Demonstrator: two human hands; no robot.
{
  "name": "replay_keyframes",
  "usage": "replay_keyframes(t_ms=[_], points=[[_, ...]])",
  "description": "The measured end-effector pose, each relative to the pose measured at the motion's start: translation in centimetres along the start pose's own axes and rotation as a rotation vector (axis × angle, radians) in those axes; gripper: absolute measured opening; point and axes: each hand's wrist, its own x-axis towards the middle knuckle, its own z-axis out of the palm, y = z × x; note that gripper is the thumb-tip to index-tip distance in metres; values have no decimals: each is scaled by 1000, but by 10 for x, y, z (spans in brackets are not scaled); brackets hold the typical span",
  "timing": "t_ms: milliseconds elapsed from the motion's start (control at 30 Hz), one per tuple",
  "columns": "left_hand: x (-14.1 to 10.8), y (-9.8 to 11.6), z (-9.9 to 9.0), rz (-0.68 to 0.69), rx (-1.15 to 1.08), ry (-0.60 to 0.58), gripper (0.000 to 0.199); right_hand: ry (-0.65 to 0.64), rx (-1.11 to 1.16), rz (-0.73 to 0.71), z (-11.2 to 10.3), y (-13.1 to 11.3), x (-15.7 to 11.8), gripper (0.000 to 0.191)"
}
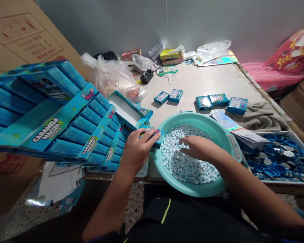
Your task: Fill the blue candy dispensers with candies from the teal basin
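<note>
Head view: gripping a small blue box (159, 139) with the left hand (140, 145), right by the green tub (192, 189). Holding the right hand (197, 146) half open over the little pale pieces (182, 165) inside; can't tell if touching any. Could spill pieces by bumping the tub, dent the box by squeezing too hard, or topple the tall blue trays (73, 135) by nudging them.

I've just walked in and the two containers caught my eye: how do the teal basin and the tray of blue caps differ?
The teal basin is rounded, while the white-edged tray has straight sides. The basin holds small pale blue and white pellets; the tray holds larger blue caps, some showing silvery faces. The right hand is over the basin, whereas no hand is at the tray. Both are open-topped and hold many loose pieces.
</note>
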Motion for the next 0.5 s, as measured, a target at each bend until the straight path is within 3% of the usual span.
replay_keyframes(t_ms=[167, 333, 500], points=[[2, -6, 1, 38, 93, 38, 52, 70, -45, 8, -2, -2, -3, 34], [-5, -12, 14, 27, 77, 100, 51, 55, -44, 43, -4, -2, -4, 31], [-13, -11, 24, -30, 54, 144, 55, 70, -33, 91, -2, -3, -3, 44]])
